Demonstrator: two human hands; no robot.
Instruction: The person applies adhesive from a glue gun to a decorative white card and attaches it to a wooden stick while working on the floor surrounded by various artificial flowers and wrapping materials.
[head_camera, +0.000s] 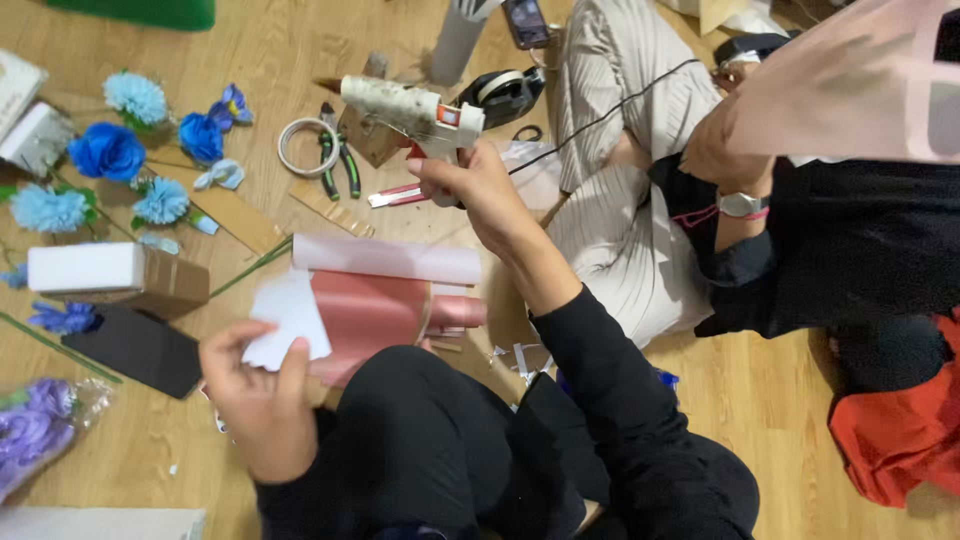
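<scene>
R hand (478, 187) fingers curl tight round the grip of a white glue gun (412, 110), raised over the floor w/ the nozzle aiming toward the upper left; its black cord (600, 118) runs off right across a seated co-worker's striped trousers (620, 150). L hand (255, 395) pinches a white paper piece (288, 318) betw. thumb and forefinger, pressing it against the left end of a pink paper roll (375, 312) that lies over the person's black-clad knee (420, 440). A paler pink tube (385, 259) lies along the roll's far edge, touching it, prob. a separate sheet, but the view is soft there. Out from the hands: pliers (340, 160) and a ring of white tape (307, 146) sit just left of the gun, w/ a cardboard strip (240, 222) nearby. Further left, blue paper flowers (110, 150) crowd the floor, w/ a white-and-brown box (115, 275) and a flat black pad (140, 348) beside the L hand. Bare wood floor (760, 400) shows right of the person's R sleeve and at the lower left, near the purple flowers (35, 430). Co-worker's arm w/ a watch (742, 204) is near, right of the gun hand.
</scene>
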